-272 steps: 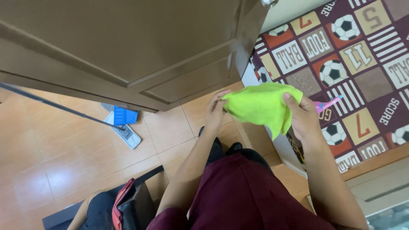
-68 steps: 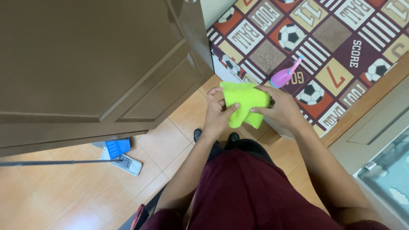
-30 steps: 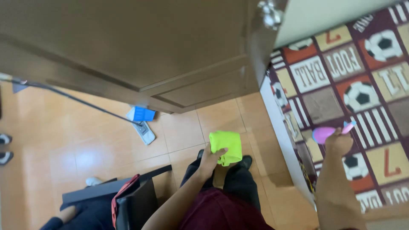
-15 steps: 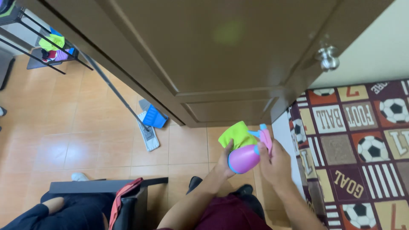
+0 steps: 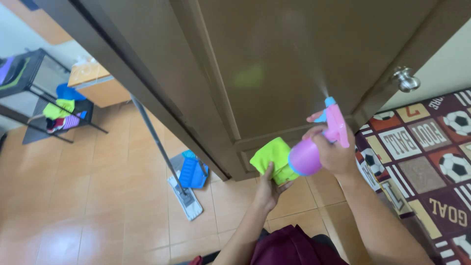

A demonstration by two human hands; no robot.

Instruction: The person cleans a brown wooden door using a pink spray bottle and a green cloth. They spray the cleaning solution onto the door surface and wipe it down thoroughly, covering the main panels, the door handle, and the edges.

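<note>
My right hand (image 5: 332,151) grips a pink and purple spray bottle (image 5: 316,143) with a blue nozzle, pointed up at the brown wooden door (image 5: 294,54). A fine mist hangs between the nozzle and the door panel. My left hand (image 5: 267,189) holds a folded lime-green cloth (image 5: 272,157) just left of the bottle, below the sprayed spot. The silver door knob (image 5: 405,79) sits to the right of the bottle.
A flat mop (image 5: 184,194) with a long handle leans against the door's edge, beside a blue dustpan (image 5: 193,172). A patterned rug with football squares (image 5: 431,152) lies at right. A dark rack (image 5: 44,98) with coloured cloths stands far left on the tiled floor.
The view has tilted up to the door. My right hand has raised the spray bottle from beside the cloth and now sprays the door; my left hand still holds the cloth.
</note>
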